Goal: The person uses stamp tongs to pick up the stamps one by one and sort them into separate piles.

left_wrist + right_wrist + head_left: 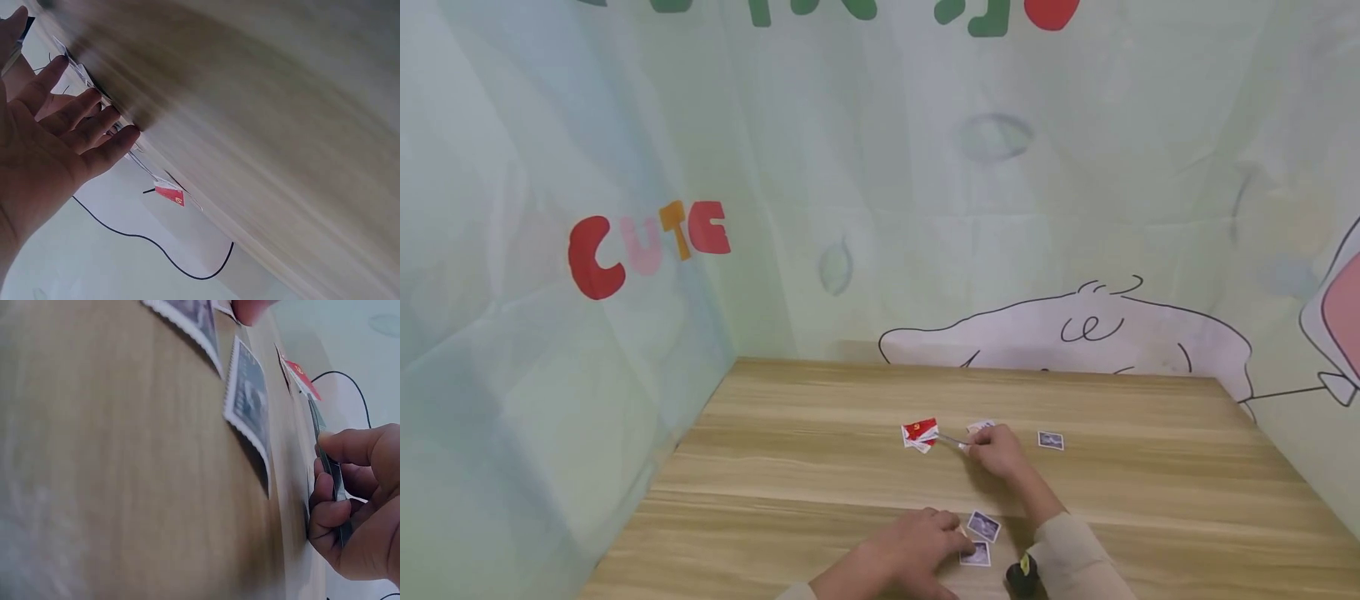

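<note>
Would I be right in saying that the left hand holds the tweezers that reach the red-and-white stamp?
Not quite: the right hand holds the tweezers that reach the red-and-white stamp, as the right wrist view shows.

A wood-grained table is carrying small white-bordered stamps: two grey-purple stamps are lying close together on the near side, while farther back a dark stamp is lying rightmost, a partly hidden stamp is lying mid-row, and a small cluster of pale stamps is lying leftmost.
</note>
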The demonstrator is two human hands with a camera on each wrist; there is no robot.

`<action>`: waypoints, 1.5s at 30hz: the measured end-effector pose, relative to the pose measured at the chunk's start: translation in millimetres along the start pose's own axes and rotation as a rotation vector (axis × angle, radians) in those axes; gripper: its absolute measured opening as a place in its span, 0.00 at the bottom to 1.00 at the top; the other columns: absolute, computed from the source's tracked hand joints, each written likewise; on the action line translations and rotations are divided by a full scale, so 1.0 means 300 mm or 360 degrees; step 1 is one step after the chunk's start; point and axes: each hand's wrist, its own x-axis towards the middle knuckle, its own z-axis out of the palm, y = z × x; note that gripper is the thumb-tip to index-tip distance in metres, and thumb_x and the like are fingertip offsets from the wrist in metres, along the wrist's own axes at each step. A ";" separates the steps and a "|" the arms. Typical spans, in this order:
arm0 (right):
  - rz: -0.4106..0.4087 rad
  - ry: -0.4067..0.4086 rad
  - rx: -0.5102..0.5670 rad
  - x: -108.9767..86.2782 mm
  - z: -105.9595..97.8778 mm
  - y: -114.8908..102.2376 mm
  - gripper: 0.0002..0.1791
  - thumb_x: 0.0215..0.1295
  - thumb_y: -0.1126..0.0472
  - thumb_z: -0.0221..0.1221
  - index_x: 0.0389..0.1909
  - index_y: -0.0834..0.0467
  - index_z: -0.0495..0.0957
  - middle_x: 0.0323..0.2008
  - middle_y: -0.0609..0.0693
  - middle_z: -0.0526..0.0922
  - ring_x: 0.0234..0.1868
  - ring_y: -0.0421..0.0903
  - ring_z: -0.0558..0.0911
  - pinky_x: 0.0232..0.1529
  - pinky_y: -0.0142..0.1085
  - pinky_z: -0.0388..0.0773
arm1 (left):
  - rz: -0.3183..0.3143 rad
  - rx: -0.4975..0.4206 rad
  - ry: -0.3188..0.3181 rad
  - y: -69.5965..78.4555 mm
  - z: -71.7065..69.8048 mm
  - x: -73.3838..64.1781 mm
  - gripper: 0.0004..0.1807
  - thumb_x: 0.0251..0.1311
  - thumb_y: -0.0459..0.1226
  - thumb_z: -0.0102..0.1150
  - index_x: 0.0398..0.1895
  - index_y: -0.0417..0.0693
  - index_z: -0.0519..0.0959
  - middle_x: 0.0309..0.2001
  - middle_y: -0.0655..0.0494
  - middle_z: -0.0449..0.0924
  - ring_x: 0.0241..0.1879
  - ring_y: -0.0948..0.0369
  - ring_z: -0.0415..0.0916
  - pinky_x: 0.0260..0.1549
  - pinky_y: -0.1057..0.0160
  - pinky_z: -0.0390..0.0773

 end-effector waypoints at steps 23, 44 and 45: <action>-0.0024 0.0037 -0.0245 -0.063 -0.039 -0.008 0.02 0.47 0.68 0.62 0.22 0.63 0.79 0.19 0.48 0.75 0.21 0.44 0.71 0.23 0.35 0.70 | -0.0019 -0.0051 -0.0006 0.010 0.013 0.006 0.32 0.46 0.60 0.62 0.56 0.63 0.75 0.53 0.61 0.70 0.51 0.65 0.67 0.48 0.68 0.68; 0.0009 0.0049 -0.0102 -0.167 -0.079 -0.005 0.04 0.49 0.68 0.65 0.26 0.62 0.79 0.23 0.49 0.76 0.26 0.45 0.73 0.28 0.37 0.71 | -0.0075 -0.0125 -0.0013 0.000 0.006 0.015 0.34 0.43 0.58 0.66 0.56 0.58 0.75 0.54 0.59 0.70 0.49 0.64 0.68 0.46 0.68 0.69; 0.0008 0.0056 -0.0100 -0.174 -0.083 -0.005 0.04 0.49 0.67 0.65 0.26 0.62 0.79 0.23 0.49 0.77 0.27 0.45 0.73 0.29 0.38 0.71 | -0.0074 -0.0122 -0.0006 0.000 0.007 0.016 0.34 0.42 0.58 0.66 0.55 0.58 0.75 0.53 0.60 0.70 0.48 0.64 0.68 0.45 0.68 0.70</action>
